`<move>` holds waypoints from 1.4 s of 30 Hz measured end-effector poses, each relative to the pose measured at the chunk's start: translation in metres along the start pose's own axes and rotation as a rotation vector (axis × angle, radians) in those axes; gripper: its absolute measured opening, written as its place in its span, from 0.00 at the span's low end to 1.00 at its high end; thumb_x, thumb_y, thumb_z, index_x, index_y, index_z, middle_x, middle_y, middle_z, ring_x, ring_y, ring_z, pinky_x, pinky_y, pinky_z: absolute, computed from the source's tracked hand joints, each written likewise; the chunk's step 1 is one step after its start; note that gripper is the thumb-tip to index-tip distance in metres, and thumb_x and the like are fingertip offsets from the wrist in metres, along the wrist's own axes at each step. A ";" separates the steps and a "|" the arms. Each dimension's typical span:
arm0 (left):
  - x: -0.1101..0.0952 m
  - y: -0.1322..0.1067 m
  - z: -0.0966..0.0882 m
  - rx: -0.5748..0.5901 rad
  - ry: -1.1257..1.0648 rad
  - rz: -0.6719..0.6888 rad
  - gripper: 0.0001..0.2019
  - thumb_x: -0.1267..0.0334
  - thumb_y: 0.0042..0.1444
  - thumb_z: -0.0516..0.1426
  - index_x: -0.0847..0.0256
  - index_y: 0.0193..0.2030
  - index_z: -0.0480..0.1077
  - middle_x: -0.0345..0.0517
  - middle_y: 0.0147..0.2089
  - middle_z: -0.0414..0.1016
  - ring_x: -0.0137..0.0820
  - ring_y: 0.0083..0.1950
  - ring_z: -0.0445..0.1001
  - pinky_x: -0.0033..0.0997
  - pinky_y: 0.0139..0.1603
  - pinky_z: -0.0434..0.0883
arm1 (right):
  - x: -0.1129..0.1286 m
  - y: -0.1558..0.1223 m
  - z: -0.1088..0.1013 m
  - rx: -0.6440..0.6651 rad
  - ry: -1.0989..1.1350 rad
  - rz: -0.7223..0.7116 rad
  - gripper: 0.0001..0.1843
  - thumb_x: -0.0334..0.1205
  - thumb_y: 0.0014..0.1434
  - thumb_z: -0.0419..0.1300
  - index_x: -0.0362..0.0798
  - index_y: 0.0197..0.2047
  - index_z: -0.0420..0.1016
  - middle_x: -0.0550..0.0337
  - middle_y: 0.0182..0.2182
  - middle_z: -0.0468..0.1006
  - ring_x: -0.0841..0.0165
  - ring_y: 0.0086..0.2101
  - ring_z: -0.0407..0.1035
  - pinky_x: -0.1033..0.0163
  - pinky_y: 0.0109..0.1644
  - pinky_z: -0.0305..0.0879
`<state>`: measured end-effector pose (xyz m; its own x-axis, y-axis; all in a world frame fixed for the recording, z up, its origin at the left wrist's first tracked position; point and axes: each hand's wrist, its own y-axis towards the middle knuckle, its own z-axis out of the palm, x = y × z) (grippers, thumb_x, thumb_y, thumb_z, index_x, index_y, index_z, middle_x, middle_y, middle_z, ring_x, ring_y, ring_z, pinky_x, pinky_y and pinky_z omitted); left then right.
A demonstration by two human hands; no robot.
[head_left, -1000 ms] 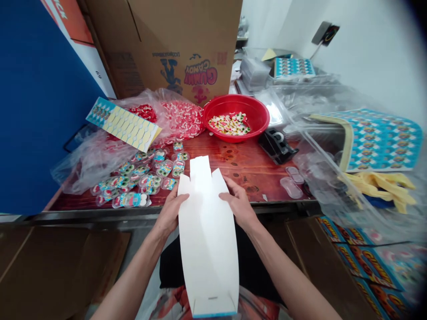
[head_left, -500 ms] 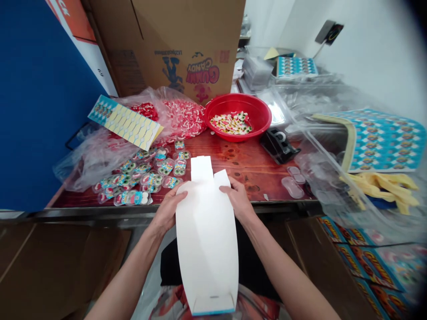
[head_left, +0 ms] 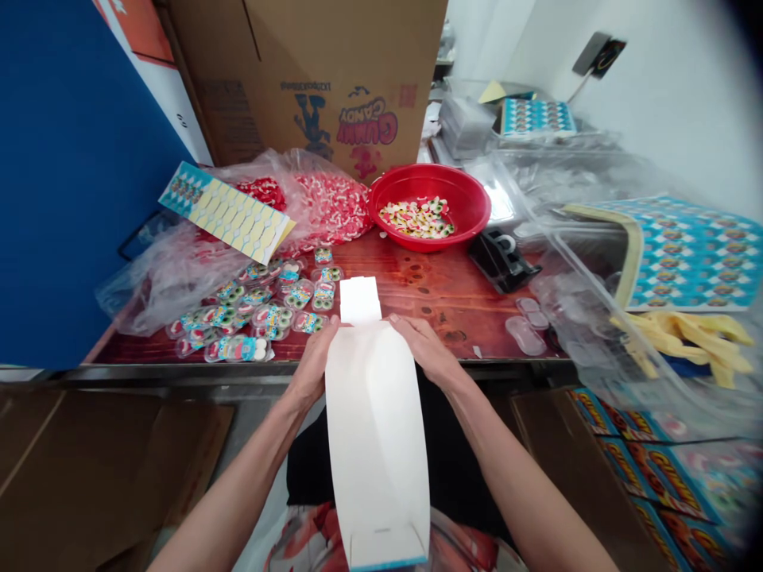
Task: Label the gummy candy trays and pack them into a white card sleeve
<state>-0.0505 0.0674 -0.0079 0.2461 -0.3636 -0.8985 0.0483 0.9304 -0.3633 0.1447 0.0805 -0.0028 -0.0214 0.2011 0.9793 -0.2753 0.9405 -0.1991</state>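
Observation:
A white cardboard box [head_left: 377, 429], its plain inner side up and bowed, stretches from the table edge toward my lap. One flap stands out at its far end; a folded end with a blue edge is nearest my body. My left hand [head_left: 315, 361] grips the far left edge, and my right hand [head_left: 424, 348] grips the far right edge. Fingers of both hands are partly hidden behind the card. Left of the box, small clear packs of candy [head_left: 238, 318] with blue labels lie in a heap on the reddish wooden table [head_left: 411, 290].
Behind are a bag of red and white candy [head_left: 331, 206], a label sheet [head_left: 226, 210], a red bowl [head_left: 429, 171] and a big carton [head_left: 334, 48]. To the right are a black tape dispenser [head_left: 504, 258], a clear bin [head_left: 596, 294] and yellow gloves [head_left: 697, 342]. Printed boxes [head_left: 661, 477] lie lower right.
Both hands have turned inward around the far end of the box, and its side flap near my right hand has gone from view. The card has narrowed and bowed more.

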 end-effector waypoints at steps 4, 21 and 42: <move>-0.001 0.005 0.011 -0.064 -0.005 0.079 0.20 0.47 0.46 0.68 0.63 0.31 0.74 0.42 0.31 0.77 0.29 0.30 0.73 0.27 0.31 0.67 | -0.006 0.006 0.004 -0.017 0.006 0.074 0.24 0.61 0.57 0.61 0.45 0.30 0.73 0.64 0.25 0.72 0.72 0.26 0.62 0.65 0.29 0.53; 0.014 0.029 0.007 0.083 0.161 0.113 0.22 0.50 0.47 0.68 0.61 0.45 0.76 0.43 0.38 0.80 0.31 0.34 0.75 0.29 0.36 0.70 | -0.032 0.028 0.005 -0.146 0.238 0.076 0.24 0.47 0.37 0.75 0.45 0.37 0.79 0.62 0.27 0.81 0.67 0.27 0.72 0.61 0.34 0.67; 0.010 0.039 -0.020 0.189 0.048 0.064 0.15 0.60 0.44 0.72 0.60 0.39 0.79 0.41 0.36 0.79 0.29 0.35 0.75 0.28 0.39 0.71 | -0.034 0.017 -0.019 -0.013 0.383 0.130 0.23 0.60 0.49 0.71 0.48 0.34 0.81 0.65 0.22 0.74 0.72 0.23 0.66 0.65 0.30 0.66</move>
<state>-0.0661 0.0990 -0.0355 0.2086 -0.3007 -0.9306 0.2156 0.9423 -0.2562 0.1586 0.0946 -0.0403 0.3052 0.4037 0.8625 -0.2813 0.9035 -0.3233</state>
